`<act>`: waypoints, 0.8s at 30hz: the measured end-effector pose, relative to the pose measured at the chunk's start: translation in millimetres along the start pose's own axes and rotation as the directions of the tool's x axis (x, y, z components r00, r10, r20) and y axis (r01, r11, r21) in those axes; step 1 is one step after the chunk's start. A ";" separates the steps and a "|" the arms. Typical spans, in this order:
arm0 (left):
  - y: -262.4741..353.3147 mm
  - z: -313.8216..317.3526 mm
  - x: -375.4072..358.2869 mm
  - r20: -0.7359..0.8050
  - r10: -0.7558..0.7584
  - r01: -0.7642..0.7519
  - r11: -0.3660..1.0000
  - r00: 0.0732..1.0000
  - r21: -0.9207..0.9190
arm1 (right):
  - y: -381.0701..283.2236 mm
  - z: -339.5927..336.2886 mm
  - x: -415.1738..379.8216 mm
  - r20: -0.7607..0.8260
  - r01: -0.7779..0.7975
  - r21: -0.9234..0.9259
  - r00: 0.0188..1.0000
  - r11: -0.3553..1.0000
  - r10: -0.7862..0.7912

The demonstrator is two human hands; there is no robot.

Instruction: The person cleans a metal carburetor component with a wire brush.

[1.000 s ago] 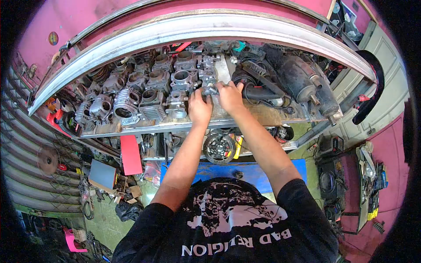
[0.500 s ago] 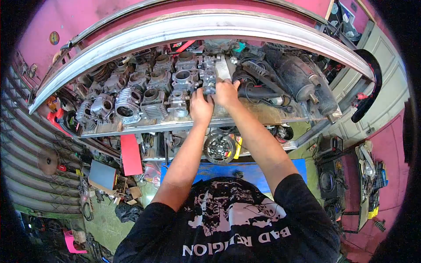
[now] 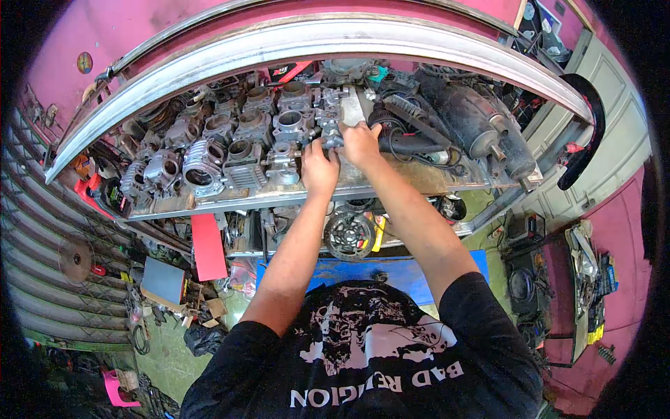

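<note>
My left hand and my right hand are side by side at the front of the upper shelf. Between them is a small grey metal engine part, with the fingers of both hands closed on it and partly hiding it. Left of my left hand stands another metal part with a round opening. Behind it is an engine cylinder with its bore facing up. A flat pale metal piece lies just beyond my right hand.
Several more cylinders stand in rows to the left. A black exhaust muffler and hoses lie at right. The shelf's front edge runs below my wrists, and a pale metal beam arches above. Below hangs a brake disc.
My right hand has shifted slightly left and away from me, its fingers still on the grey part. My left hand stays almost in place.
</note>
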State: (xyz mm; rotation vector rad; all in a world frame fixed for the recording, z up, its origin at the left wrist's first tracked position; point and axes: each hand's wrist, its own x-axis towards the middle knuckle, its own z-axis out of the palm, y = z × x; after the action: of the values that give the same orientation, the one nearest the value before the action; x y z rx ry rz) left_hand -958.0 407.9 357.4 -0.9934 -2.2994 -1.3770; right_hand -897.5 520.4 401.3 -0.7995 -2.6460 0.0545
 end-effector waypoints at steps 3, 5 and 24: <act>-1.5 -0.4 0.2 0.003 0.002 -0.002 1.000 1.000 0.014 | 0.3 0.2 -2.1 0.006 0.005 -0.009 1.000 1.000 -0.005; -1.2 -0.5 0.4 0.010 -0.017 0.017 1.000 1.000 0.014 | 2.1 3.9 -4.2 -0.042 0.004 -0.067 0.999 0.998 -0.006; 4.9 1.9 -2.3 -0.013 -0.031 0.033 0.993 0.999 0.110 | -2.8 14.9 -33.8 -0.376 -0.042 -0.097 0.927 0.994 0.003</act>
State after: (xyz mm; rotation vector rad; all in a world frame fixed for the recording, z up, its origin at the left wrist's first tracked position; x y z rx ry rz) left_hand -952.8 410.1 358.4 -0.9164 -2.3644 -1.2486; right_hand -878.4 500.9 376.3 -0.7845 -2.2900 -0.2121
